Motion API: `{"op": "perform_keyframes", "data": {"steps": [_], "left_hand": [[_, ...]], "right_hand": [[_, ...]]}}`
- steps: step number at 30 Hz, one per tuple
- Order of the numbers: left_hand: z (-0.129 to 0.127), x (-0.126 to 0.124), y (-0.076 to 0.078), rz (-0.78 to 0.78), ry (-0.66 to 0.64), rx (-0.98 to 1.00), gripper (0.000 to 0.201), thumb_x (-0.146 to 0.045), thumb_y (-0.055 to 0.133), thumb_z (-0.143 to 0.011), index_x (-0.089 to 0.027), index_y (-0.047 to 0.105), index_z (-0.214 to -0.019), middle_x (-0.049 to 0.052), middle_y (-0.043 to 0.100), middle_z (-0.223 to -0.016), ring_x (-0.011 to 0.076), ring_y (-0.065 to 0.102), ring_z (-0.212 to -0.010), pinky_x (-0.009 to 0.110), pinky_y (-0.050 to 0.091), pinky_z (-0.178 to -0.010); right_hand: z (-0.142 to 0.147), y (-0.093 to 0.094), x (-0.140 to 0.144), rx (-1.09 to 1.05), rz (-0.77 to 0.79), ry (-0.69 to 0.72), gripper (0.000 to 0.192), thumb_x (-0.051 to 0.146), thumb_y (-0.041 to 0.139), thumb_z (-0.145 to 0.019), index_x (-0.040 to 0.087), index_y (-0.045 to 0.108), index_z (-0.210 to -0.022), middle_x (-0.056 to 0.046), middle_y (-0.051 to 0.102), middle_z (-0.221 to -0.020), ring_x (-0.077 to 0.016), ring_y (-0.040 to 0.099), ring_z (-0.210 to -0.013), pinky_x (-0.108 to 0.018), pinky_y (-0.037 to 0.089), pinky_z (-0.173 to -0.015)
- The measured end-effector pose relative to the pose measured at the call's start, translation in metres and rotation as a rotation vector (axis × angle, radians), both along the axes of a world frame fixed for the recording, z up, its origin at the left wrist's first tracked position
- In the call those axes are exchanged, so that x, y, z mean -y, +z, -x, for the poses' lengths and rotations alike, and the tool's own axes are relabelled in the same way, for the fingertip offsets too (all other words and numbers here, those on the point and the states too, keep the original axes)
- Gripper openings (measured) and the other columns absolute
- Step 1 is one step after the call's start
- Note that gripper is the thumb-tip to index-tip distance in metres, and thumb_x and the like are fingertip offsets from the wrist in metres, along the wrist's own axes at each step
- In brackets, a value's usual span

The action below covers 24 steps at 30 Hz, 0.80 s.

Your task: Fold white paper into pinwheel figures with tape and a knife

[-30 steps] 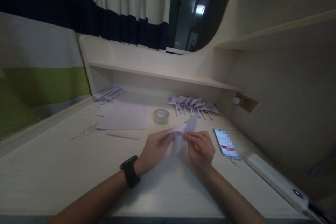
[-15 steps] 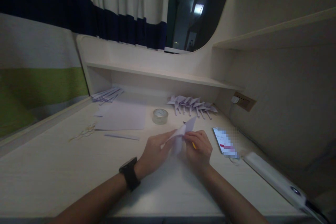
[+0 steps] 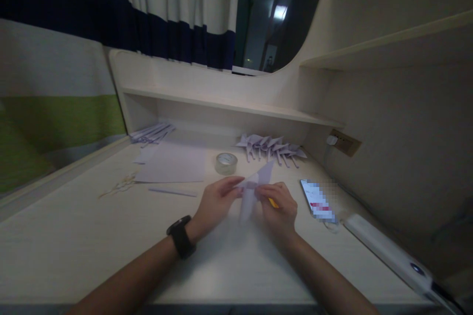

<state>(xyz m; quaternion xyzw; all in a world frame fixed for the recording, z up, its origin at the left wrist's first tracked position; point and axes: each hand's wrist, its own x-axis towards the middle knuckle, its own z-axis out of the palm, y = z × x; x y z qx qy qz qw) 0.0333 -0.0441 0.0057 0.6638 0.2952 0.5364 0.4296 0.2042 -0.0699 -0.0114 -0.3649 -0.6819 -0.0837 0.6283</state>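
Both hands hold a white paper pinwheel [image 3: 248, 202] above the desk, its blades partly folded and one pointed flap standing up toward the back right. My left hand [image 3: 218, 204] pinches its left edge between thumb and fingers. On the other side, my right hand [image 3: 278, 206] is closed on the paper near its middle. A small yellow object [image 3: 273, 202] shows in the right palm; the fingers hide most of it. Just behind the hands lies a roll of clear tape [image 3: 226, 163]. Several finished paper pinwheels [image 3: 271, 146] with stems lie in a row farther back.
White paper sheets [image 3: 173, 162] lie at the back left beside a bundle of rolled paper sticks [image 3: 153, 133]. One paper stick [image 3: 173, 192] and some thin strings [image 3: 120, 184] are nearer. A phone [image 3: 316, 201] and a long white power strip [image 3: 388, 251] are on the right.
My left hand has shifted slightly left and its hold on the paper has changed. The pinwheel has turned, so its hanging flap shows more fully. My right hand has barely moved.
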Motion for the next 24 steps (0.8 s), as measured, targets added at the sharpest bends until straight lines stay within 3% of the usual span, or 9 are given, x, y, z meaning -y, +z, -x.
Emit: {"op": "perform_keyframes", "data": {"steps": [7, 12, 18, 24], "left_hand": [[0.001, -0.004, 0.002, 0.044, 0.025, -0.078, 0.011, -0.013, 0.059, -0.071, -0.014, 0.068, -0.078, 0.002, 0.07, -0.075, 0.014, 0.062, -0.064, 0.024, 0.052, -0.061], [0.001, -0.011, -0.009, 0.007, -0.005, -0.193, 0.015, -0.022, 0.05, -0.081, -0.014, 0.061, -0.073, 0.002, 0.064, -0.07, 0.0127, 0.057, -0.059, 0.022, 0.046, -0.053], [-0.004, -0.01, -0.021, -0.096, -0.026, -0.327, 0.022, -0.021, 0.038, -0.089, -0.016, 0.058, -0.084, 0.004, 0.062, -0.078, 0.0174, 0.058, -0.078, 0.03, 0.045, -0.074], [-0.004, -0.006, -0.017, -0.087, -0.009, -0.398, 0.027, -0.023, 0.031, -0.092, -0.017, 0.055, -0.081, 0.003, 0.06, -0.076, 0.0178, 0.056, -0.077, 0.03, 0.044, -0.075]], "right_hand": [[0.001, 0.002, 0.004, 0.028, 0.061, 0.09, 0.022, 0.004, 0.062, -0.076, 0.024, 0.07, -0.079, -0.002, 0.07, -0.078, -0.0177, 0.06, -0.073, -0.035, 0.048, -0.066], [0.002, 0.002, 0.004, 0.025, 0.096, 0.122, 0.023, 0.004, 0.062, -0.076, 0.025, 0.071, -0.08, -0.001, 0.07, -0.078, -0.0177, 0.06, -0.074, -0.035, 0.048, -0.067], [0.006, -0.006, 0.002, -0.01, 0.084, 0.063, 0.022, 0.005, 0.064, -0.076, 0.025, 0.071, -0.082, -0.002, 0.07, -0.079, -0.0177, 0.06, -0.075, -0.035, 0.047, -0.069], [0.008, -0.007, 0.002, 0.024, 0.101, 0.043, 0.02, 0.006, 0.062, -0.077, 0.024, 0.071, -0.079, -0.002, 0.07, -0.077, -0.0176, 0.06, -0.073, -0.035, 0.047, -0.069]]}}
